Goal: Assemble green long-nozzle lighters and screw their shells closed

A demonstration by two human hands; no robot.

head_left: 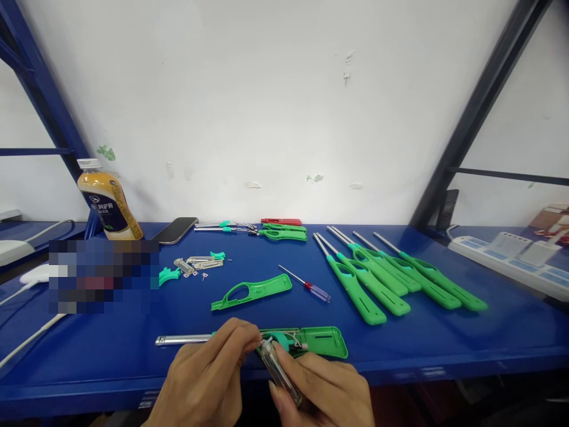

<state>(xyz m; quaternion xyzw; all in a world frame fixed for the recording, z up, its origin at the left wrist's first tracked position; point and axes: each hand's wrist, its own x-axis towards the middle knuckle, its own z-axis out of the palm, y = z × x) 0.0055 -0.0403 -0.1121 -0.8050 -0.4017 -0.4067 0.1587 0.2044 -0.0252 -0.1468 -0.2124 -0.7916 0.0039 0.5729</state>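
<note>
My right hand (326, 385) grips a small clear fuel tank (280, 370) between thumb and fingers. Beside it, my left hand (208, 373) is closed, its fingertips pinched at the tank's top end; what they hold there is too small to make out. Behind both hands lies an opened green lighter body (326, 342) with inner parts and a metal tube (184, 340) pointing left. A loose green half shell (258, 290) rests farther back, with a screwdriver (311, 287) to its right.
Several assembled green lighters (368, 290) lie at the right. Small parts (200, 263), a phone (176, 230) and a bottle (109, 204) are at the left. Red and green shells (282, 228) sit near the wall. A power strip (511, 261) is far right.
</note>
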